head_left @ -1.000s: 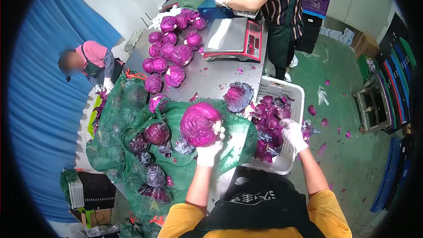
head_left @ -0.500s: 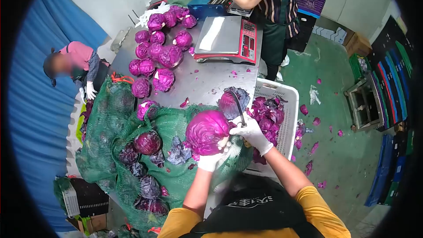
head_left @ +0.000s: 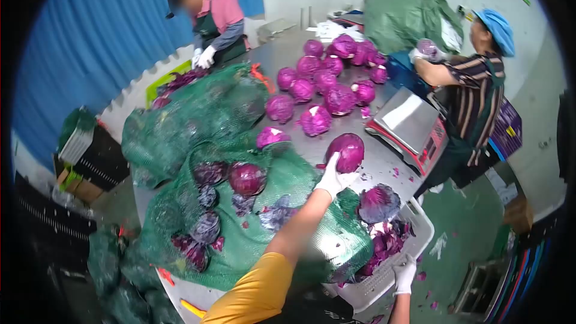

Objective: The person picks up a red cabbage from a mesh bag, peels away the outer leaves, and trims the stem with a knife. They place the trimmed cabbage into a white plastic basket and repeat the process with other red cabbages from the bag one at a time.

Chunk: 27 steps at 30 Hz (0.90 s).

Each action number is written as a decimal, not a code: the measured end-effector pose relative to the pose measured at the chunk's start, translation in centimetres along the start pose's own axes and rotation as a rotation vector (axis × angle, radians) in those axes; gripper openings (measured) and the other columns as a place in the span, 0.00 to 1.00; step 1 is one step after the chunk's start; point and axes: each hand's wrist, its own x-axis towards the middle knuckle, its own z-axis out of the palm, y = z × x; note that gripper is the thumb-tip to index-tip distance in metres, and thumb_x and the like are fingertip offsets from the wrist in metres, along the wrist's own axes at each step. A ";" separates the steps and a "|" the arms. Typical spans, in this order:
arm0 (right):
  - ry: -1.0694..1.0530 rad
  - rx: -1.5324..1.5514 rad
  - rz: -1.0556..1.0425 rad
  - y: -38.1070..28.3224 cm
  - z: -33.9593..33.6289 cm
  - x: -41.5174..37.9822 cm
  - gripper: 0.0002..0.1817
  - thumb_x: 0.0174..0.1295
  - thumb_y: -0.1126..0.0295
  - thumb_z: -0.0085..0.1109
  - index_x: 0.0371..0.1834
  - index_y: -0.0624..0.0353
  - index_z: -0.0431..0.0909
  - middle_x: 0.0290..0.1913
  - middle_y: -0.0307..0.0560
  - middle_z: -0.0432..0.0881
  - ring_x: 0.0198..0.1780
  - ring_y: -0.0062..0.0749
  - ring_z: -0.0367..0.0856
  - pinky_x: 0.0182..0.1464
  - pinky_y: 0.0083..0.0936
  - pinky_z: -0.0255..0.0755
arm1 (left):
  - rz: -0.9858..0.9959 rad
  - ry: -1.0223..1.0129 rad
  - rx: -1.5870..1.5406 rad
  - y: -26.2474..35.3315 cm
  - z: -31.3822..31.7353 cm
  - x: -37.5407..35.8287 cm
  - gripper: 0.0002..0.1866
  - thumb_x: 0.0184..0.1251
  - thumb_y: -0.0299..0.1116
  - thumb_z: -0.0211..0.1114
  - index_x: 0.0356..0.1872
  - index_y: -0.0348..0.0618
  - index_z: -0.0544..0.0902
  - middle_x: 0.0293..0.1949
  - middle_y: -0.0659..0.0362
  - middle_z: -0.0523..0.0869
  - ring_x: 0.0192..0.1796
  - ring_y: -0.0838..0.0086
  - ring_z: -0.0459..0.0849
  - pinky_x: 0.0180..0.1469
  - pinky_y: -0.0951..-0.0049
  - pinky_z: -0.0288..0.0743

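Observation:
My left hand (head_left: 336, 180), in a white glove, is stretched forward over the steel table and grips a trimmed red cabbage (head_left: 346, 153) from its near side. My right hand (head_left: 405, 275), also gloved, is low on the right beside the white crate (head_left: 427, 228). Its fingers look curled, and what they hold cannot be made out. Torn purple leaves (head_left: 389, 245) fill the crate. A dull-leaved cabbage (head_left: 379, 204) sits at the table edge above the crate. Left of my arm, several untrimmed cabbages (head_left: 247, 179) lie on an opened green mesh bag (head_left: 288, 183).
Several peeled cabbages (head_left: 324, 81) are grouped at the table's far side. A red-framed scale (head_left: 409, 121) stands at the right, near a co-worker in stripes (head_left: 480, 90). Another co-worker (head_left: 219, 30) works behind a full mesh bag (head_left: 198, 114). Leaf scraps litter the green floor (head_left: 462, 234).
My view has turned left. My left hand has carried the cabbage forward, toward the peeled group. My right hand has drawn back from it, and the dark curved tool it held no longer shows.

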 end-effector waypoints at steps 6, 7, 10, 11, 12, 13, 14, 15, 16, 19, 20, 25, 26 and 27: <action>0.061 0.438 0.115 5.4 -0.5 0.6 0.16 0.45 0.87 0.50 0.38 0.61 0.76 0.29 0.38 0.75 0.23 0.19 0.70 0.24 0.17 0.67 | 0.921 0.702 1.187 12.2 -0.6 -7.6 0.12 0.53 0.33 0.71 0.35 0.39 0.81 0.34 0.58 0.80 0.34 0.71 0.78 0.38 0.71 0.74; 0.056 0.437 0.115 3.2 -0.8 0.8 0.16 0.45 0.87 0.50 0.38 0.61 0.76 0.29 0.38 0.75 0.23 0.19 0.70 0.24 0.17 0.67 | 1.055 0.879 1.600 15.5 -2.0 -9.8 0.11 0.52 0.33 0.70 0.34 0.40 0.81 0.33 0.55 0.80 0.34 0.65 0.79 0.39 0.67 0.74; -0.034 0.408 0.040 -2.4 0.0 2.2 0.09 0.55 0.82 0.56 0.40 0.67 0.75 0.32 0.38 0.75 0.35 0.21 0.72 0.39 0.18 0.69 | 0.803 1.279 1.838 21.1 -10.2 -13.1 0.13 0.54 0.41 0.68 0.29 0.40 0.81 0.29 0.54 0.78 0.34 0.59 0.78 0.42 0.60 0.73; -0.008 0.514 -0.094 -6.9 0.7 2.1 0.08 0.59 0.79 0.57 0.42 0.67 0.76 0.34 0.42 0.79 0.37 0.22 0.75 0.43 0.21 0.70 | 0.428 1.430 1.823 22.0 -11.3 -13.0 0.18 0.56 0.45 0.69 0.33 0.37 0.81 0.36 0.51 0.81 0.40 0.60 0.80 0.45 0.61 0.74; -0.108 0.479 -0.127 -11.7 0.7 2.4 0.10 0.58 0.82 0.54 0.43 0.67 0.77 0.40 0.45 0.82 0.41 0.24 0.79 0.47 0.22 0.71 | 0.359 1.112 1.476 22.5 -13.4 -13.2 0.22 0.56 0.46 0.69 0.38 0.34 0.80 0.40 0.49 0.80 0.43 0.60 0.80 0.48 0.62 0.73; -0.175 0.525 -0.215 -15.1 1.6 2.8 0.13 0.57 0.85 0.52 0.46 0.69 0.76 0.44 0.47 0.82 0.45 0.26 0.80 0.49 0.23 0.73 | 0.285 0.803 1.123 22.9 -15.8 -12.9 0.26 0.56 0.48 0.69 0.44 0.32 0.79 0.45 0.47 0.80 0.47 0.61 0.79 0.51 0.63 0.73; -0.280 0.442 -0.240 -18.3 2.4 3.2 0.14 0.57 0.85 0.51 0.47 0.68 0.76 0.43 0.45 0.83 0.44 0.25 0.81 0.49 0.21 0.74 | 0.479 0.906 1.174 21.3 -15.1 -12.7 0.29 0.57 0.48 0.69 0.49 0.31 0.76 0.52 0.45 0.77 0.52 0.62 0.77 0.56 0.65 0.70; -0.383 0.355 -0.261 -21.0 3.0 3.3 0.15 0.56 0.86 0.49 0.47 0.68 0.76 0.43 0.44 0.83 0.43 0.24 0.81 0.49 0.20 0.74 | 0.450 0.869 1.157 20.3 -14.7 -13.6 0.31 0.54 0.44 0.72 0.52 0.32 0.73 0.50 0.47 0.77 0.53 0.61 0.75 0.58 0.65 0.68; -0.493 0.527 -0.225 -23.0 4.6 3.2 0.15 0.58 0.84 0.51 0.48 0.67 0.77 0.42 0.43 0.83 0.42 0.23 0.81 0.46 0.19 0.74 | 0.608 0.782 1.339 18.6 -12.9 -15.1 0.31 0.50 0.41 0.74 0.52 0.33 0.73 0.51 0.47 0.76 0.55 0.61 0.74 0.59 0.65 0.67; -0.759 0.691 -0.296 -27.0 9.7 3.2 0.15 0.60 0.75 0.57 0.51 0.62 0.77 0.43 0.40 0.83 0.40 0.19 0.81 0.41 0.15 0.74 | 0.855 0.356 1.818 14.9 -10.1 -21.1 0.38 0.40 0.36 0.79 0.54 0.35 0.70 0.52 0.48 0.74 0.55 0.61 0.73 0.58 0.66 0.68; -0.800 0.651 -0.277 -28.5 10.6 3.1 0.19 0.60 0.71 0.60 0.54 0.62 0.76 0.44 0.41 0.82 0.39 0.19 0.80 0.40 0.15 0.74 | 0.722 0.440 1.700 14.0 -8.5 -22.8 0.39 0.39 0.35 0.79 0.55 0.35 0.69 0.51 0.50 0.73 0.54 0.63 0.73 0.57 0.67 0.68; -0.542 0.357 -0.687 -26.6 15.7 2.4 0.31 0.58 0.59 0.66 0.62 0.64 0.71 0.47 0.41 0.80 0.32 0.15 0.75 0.33 0.16 0.71 | 0.037 0.401 0.900 9.8 -8.1 -24.8 0.41 0.42 0.24 0.78 0.60 0.34 0.64 0.50 0.56 0.74 0.45 0.72 0.76 0.50 0.74 0.74; -0.824 0.626 -0.296 -26.8 13.9 1.8 0.32 0.56 0.58 0.67 0.61 0.62 0.71 0.42 0.40 0.80 0.30 0.15 0.74 0.29 0.14 0.70 | 0.066 0.366 0.926 8.6 -8.2 -24.7 0.41 0.44 0.20 0.76 0.61 0.34 0.62 0.52 0.55 0.76 0.46 0.73 0.79 0.51 0.74 0.76; -0.942 0.706 -0.129 -26.7 12.6 1.4 0.33 0.54 0.58 0.69 0.62 0.60 0.72 0.36 0.39 0.81 0.28 0.15 0.74 0.27 0.14 0.68 | 0.050 0.352 0.924 8.0 -7.6 -24.2 0.41 0.44 0.20 0.76 0.61 0.34 0.62 0.52 0.55 0.76 0.46 0.73 0.79 0.51 0.74 0.76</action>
